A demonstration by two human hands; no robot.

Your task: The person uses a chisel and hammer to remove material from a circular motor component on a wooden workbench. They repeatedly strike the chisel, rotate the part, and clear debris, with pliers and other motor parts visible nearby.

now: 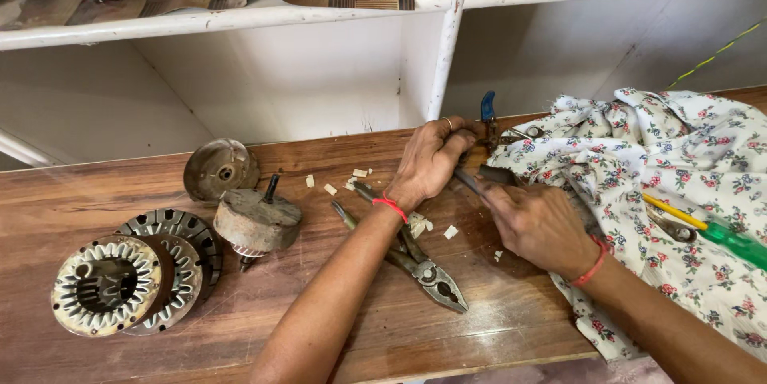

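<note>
My left hand [431,162], with a ring and a red wrist thread, is closed around a small tool with a blue handle [487,104] near the back of the wooden bench [96,192]. My right hand [539,220] grips a dark flat metal piece [487,178] whose end pokes out toward the left hand. The two hands nearly touch at the edge of a floral cloth [639,152]. Combination pliers [415,260] lie on the bench under my left forearm.
Motor parts sit at the left: a round metal cover [220,167], a rusty rotor with shaft [257,222] and a stacked stator core [120,280]. A green-handled screwdriver [719,236] lies on the cloth. Pale scraps [355,176] litter the bench. White shelves stand behind.
</note>
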